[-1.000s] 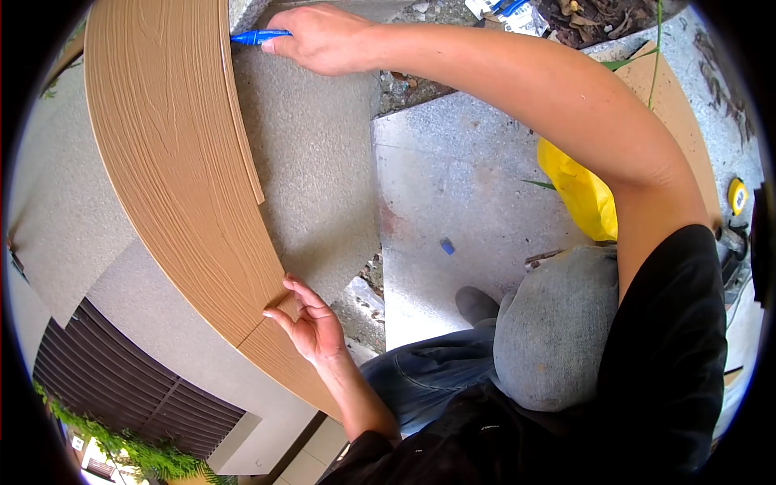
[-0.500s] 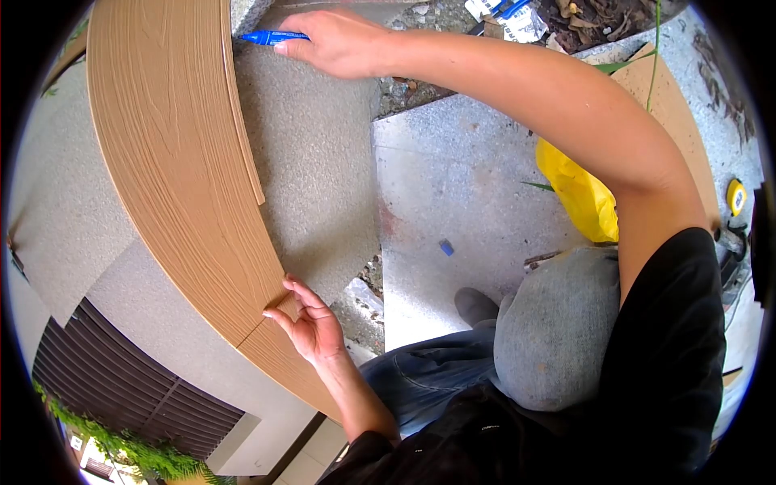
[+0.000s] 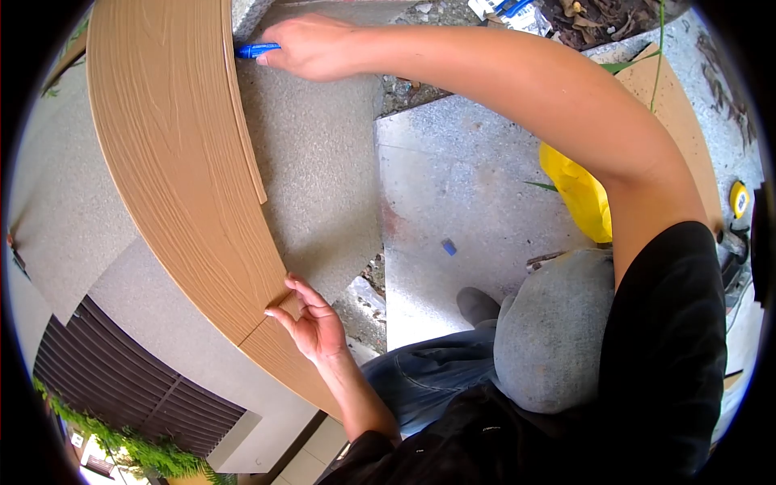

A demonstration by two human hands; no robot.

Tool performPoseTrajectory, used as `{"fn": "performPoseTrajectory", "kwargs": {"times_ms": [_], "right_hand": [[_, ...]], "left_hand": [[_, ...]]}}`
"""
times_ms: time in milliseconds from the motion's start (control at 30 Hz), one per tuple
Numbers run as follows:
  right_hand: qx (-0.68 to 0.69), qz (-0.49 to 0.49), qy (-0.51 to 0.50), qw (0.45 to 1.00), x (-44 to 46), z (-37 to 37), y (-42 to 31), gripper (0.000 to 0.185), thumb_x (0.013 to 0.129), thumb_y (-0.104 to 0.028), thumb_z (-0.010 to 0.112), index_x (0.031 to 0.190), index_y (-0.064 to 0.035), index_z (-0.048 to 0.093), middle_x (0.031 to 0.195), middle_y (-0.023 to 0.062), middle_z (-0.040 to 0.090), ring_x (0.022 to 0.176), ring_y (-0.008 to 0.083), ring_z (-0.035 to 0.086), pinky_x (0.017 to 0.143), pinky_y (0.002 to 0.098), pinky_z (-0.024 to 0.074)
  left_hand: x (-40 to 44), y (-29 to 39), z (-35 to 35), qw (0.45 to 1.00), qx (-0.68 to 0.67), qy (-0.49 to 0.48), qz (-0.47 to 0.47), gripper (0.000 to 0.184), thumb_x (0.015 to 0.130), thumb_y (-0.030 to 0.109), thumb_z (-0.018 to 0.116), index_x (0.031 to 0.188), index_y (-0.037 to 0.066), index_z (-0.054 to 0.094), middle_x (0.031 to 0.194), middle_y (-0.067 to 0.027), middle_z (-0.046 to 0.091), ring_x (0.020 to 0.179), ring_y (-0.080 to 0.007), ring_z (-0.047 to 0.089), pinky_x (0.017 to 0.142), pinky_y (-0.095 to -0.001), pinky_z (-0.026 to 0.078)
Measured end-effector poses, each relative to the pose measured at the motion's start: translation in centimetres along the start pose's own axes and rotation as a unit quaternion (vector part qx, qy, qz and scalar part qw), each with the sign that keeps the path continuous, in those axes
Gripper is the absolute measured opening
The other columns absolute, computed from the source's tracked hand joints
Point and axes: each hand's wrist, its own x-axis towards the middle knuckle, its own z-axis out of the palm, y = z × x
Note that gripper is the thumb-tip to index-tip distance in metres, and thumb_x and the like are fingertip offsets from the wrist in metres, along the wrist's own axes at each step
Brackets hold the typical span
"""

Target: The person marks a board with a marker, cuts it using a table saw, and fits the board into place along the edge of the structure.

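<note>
A long brown wood-grain plank [image 3: 174, 162] runs from the top left down toward my body, with a thin dark line across it near its lower part. My right hand [image 3: 311, 47] is closed around a blue marker [image 3: 257, 51], whose front end meets the plank's right edge near the top. The marker's tip cannot be made out. By the cross line, my left hand [image 3: 318, 327] holds the plank's right edge between thumb and fingers, palm upward. A narrow brown strip [image 3: 246, 149] lies along the plank's upper right edge.
Grey stone slabs [image 3: 453, 178] lie below, with a small blue piece [image 3: 449, 247] on them. A yellow bag [image 3: 578, 194] sits beside my knee. A yellow tape measure [image 3: 739, 199] is at far right. Dry leaves [image 3: 594, 20] fill the top right; a dark slatted grille [image 3: 121, 376] is lower left.
My right hand has moved a little left, bringing the marker against the plank's edge. The left hand keeps its place on the plank.
</note>
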Motion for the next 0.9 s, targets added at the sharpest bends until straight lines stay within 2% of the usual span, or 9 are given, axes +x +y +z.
{"fn": "performPoseTrajectory", "kwargs": {"times_ms": [233, 500, 567, 667, 767, 900], "right_hand": [[0.014, 0.016, -0.004, 1.0, 0.5, 0.7, -1.1, 0.04, 0.105, -0.038, 0.053, 0.112, -0.0015, 0.066, 0.098, 0.0233, 0.071, 0.097, 0.0434, 0.068, 0.087, 0.0534, 0.0524], [0.01, 0.015, 0.008, 1.0, 0.4, 0.2, -1.6, 0.039, 0.105, -0.039, 0.052, 0.111, -0.0025, 0.066, 0.099, 0.0237, 0.071, 0.099, 0.0436, 0.068, 0.088, 0.0539, 0.0521], [0.012, 0.009, 0.009, 1.0, 0.4, 0.1, -1.8, 0.039, 0.105, -0.039, 0.052, 0.111, -0.0025, 0.066, 0.1, 0.0238, 0.071, 0.1, 0.0437, 0.068, 0.088, 0.0541, 0.0521], [0.013, 0.012, -0.009, 1.0, 1.0, 0.7, -1.6, 0.04, 0.105, -0.039, 0.052, 0.113, -0.0026, 0.065, 0.102, 0.024, 0.071, 0.101, 0.0437, 0.067, 0.089, 0.0542, 0.0519], [0.028, 0.02, -0.006, 0.999, 1.0, 0.9, -1.5, 0.04, 0.105, -0.039, 0.052, 0.114, -0.0027, 0.065, 0.104, 0.0244, 0.071, 0.102, 0.0435, 0.067, 0.089, 0.0539, 0.0516], [0.038, 0.011, 0.017, 0.999, 0.8, 0.8, -1.3, 0.04, 0.105, -0.039, 0.052, 0.114, -0.002, 0.065, 0.102, 0.024, 0.071, 0.101, 0.0422, 0.068, 0.09, 0.052, 0.0518]], "left_hand": [[0.0, 0.1, 0.0, 1.0, 0.017, 0.001, 0.012, 0.069, 0.086, 0.021, 0.082, 0.137, -0.011, 0.049, 0.134, -0.0229, 0.061, 0.123, -0.0337, 0.062, 0.114, -0.0432, 0.052], [0.1, 0.1, 0.1, 1.0, 0.014, 0.002, 0.009, 0.069, 0.085, 0.021, 0.083, 0.136, -0.013, 0.049, 0.133, -0.0234, 0.061, 0.123, -0.0337, 0.062, 0.113, -0.0424, 0.053], [0.0, -0.1, 0.4, 1.0, 0.01, 0.023, 0.007, 0.07, 0.08, 0.014, 0.086, 0.135, -0.009, 0.051, 0.131, -0.0208, 0.063, 0.12, -0.0306, 0.064, 0.111, -0.0427, 0.054], [0.0, -0.2, 0.5, 1.0, 0.007, 0.024, 0.005, 0.07, 0.08, 0.014, 0.086, 0.136, -0.009, 0.051, 0.131, -0.0211, 0.064, 0.119, -0.0309, 0.064, 0.111, -0.043, 0.054], [0.0, 0.0, 0.2, 1.0, 0.005, 0.011, 0.004, 0.07, 0.085, 0.021, 0.083, 0.136, -0.012, 0.049, 0.134, -0.0232, 0.061, 0.123, -0.0332, 0.062, 0.112, -0.0422, 0.053], [0.0, 0.1, 0.1, 1.0, 0.009, 0.007, 0.007, 0.069, 0.085, 0.021, 0.083, 0.136, -0.012, 0.049, 0.134, -0.0231, 0.061, 0.123, -0.0334, 0.062, 0.112, -0.0425, 0.053]]}}
